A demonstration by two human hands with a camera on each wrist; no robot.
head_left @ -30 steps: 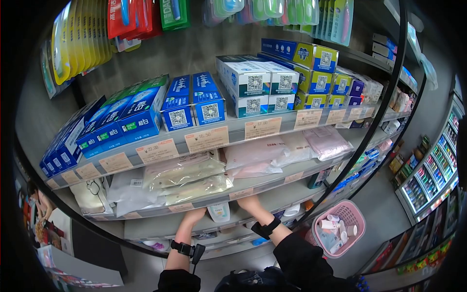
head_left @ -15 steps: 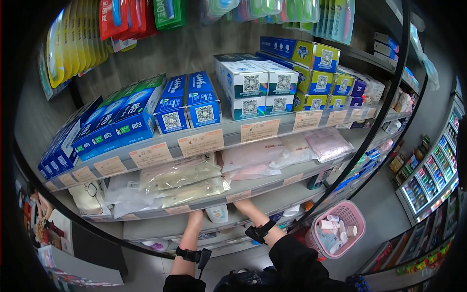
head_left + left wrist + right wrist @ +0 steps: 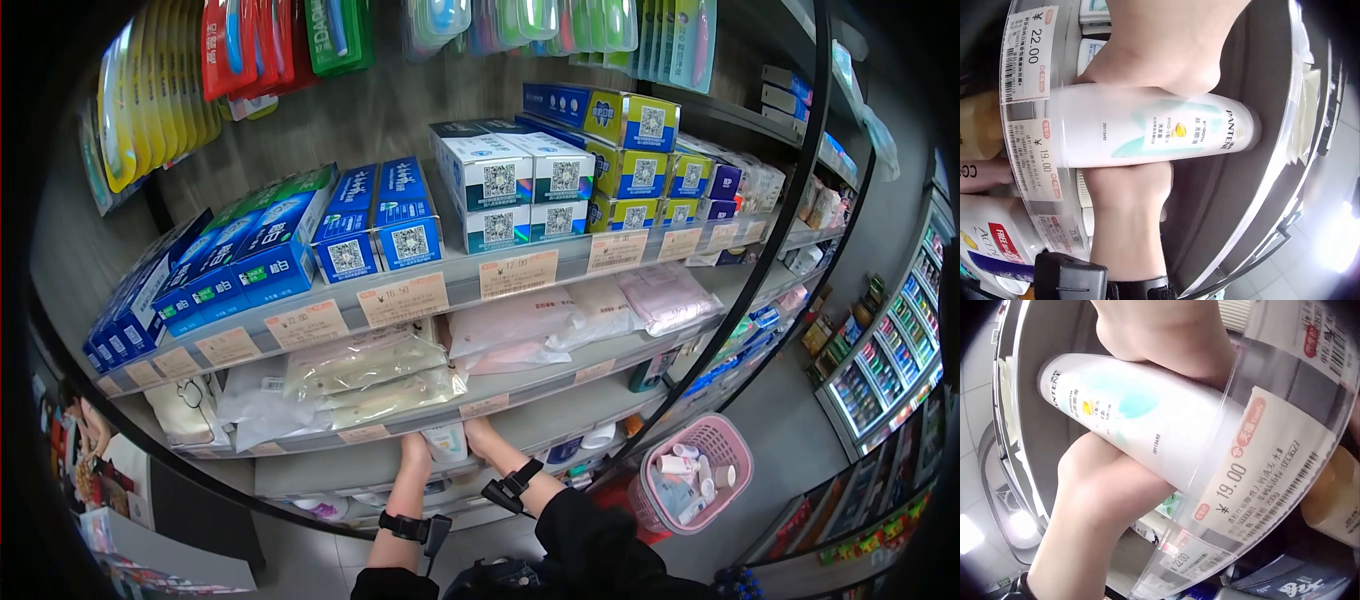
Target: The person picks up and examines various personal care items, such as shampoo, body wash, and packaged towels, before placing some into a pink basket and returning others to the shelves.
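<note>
A white Pantene bottle (image 3: pixel 446 443) is at the front of the lower shelf, between the left hand (image 3: pixel 415 452) and the right hand (image 3: pixel 482 438). In the left wrist view, the left hand (image 3: pixel 1160 47) borders the upper side of the bottle (image 3: pixel 1141 131), and the right hand (image 3: pixel 1127 194) the lower side. From the right wrist, the right hand (image 3: pixel 1169 337) lies above the bottle (image 3: pixel 1160 422) and the left hand (image 3: pixel 1107 478) below it. The fingers of both hands are hidden behind the bottle and under the shelf above.
Toothpaste boxes (image 3: pixel 408 225) and bagged goods (image 3: pixel 375 370) fill the shelves above the hands. Price labels line the shelf edge (image 3: pixel 485 405). A black upright post (image 3: pixel 740 300) stands at the right, with a pink basket (image 3: pixel 728 480) on the floor beyond it.
Both hands have drawn closer together, the left moving right and the right moving left, so less space shows between them and the bottle. The head view has shifted slightly.
</note>
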